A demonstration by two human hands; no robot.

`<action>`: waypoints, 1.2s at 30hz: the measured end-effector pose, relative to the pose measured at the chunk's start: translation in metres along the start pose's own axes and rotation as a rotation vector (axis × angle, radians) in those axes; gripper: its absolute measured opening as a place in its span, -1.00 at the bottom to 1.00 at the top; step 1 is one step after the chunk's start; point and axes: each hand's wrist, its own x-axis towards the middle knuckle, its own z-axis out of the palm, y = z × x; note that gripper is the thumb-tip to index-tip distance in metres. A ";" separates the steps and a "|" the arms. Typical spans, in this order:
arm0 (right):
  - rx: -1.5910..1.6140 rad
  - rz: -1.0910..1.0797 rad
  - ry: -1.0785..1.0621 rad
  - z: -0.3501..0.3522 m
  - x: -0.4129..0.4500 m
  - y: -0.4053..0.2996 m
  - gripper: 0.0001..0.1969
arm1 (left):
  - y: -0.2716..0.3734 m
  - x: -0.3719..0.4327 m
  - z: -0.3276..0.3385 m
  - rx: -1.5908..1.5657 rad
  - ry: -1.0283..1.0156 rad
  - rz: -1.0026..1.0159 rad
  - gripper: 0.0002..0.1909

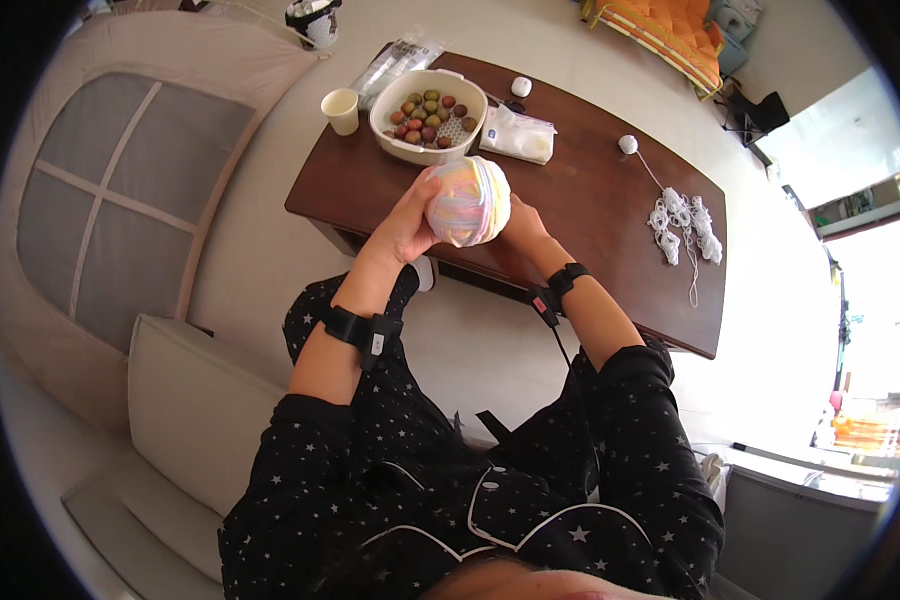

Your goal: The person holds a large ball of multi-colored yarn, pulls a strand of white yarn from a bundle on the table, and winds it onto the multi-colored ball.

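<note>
A large ball of pastel multicoloured yarn (468, 202) is held up above the front edge of a dark wooden table. My left hand (411, 217) grips it from the left, with the thumb on its upper left side. Against the ball's right side is my right hand (525, 223); most of its fingers are hidden behind the yarn. Over on the table's right part lie loose tangles of white yarn (675, 206), and one strand leads up to a small white yarn ball (628, 144).
The wooden table (585, 202) bears a white basin (390, 142) of plum-like fruit, a tissue pack (521, 142), a white mouse (521, 86) and clear plastic packaging (397, 67). A paper cup (340, 112) stands at its left edge. A cable (570, 360) hangs from my right wristband.
</note>
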 end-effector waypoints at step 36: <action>1.826 0.096 0.729 -0.191 -0.169 0.030 -0.92 | -0.080 0.038 0.147 0.352 -0.284 0.127 0.02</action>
